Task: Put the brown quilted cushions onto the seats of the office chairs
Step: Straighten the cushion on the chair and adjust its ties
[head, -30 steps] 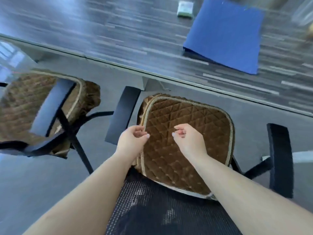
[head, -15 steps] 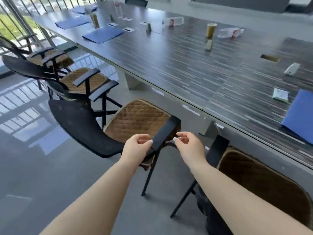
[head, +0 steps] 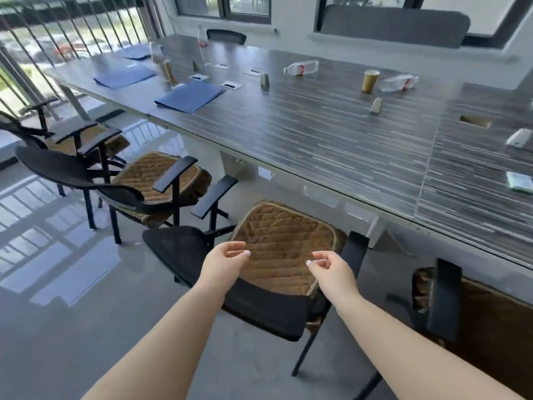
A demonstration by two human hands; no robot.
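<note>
The brown diamond-quilted cushion with pale piped edging [head: 284, 249] lies flat on the seat of the black mesh office chair [head: 259, 307] at lower centre. Your left hand [head: 225, 262] and right hand [head: 331, 269] hover over its near edge, fingers loosely curled, holding nothing. You can count four cushioned chairs along the long dark striped table [head: 331, 134].

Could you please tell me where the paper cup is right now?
In the head view, the paper cup stands upright on the far right part of the long table, just left of a plastic bottle lying on its side.
</note>
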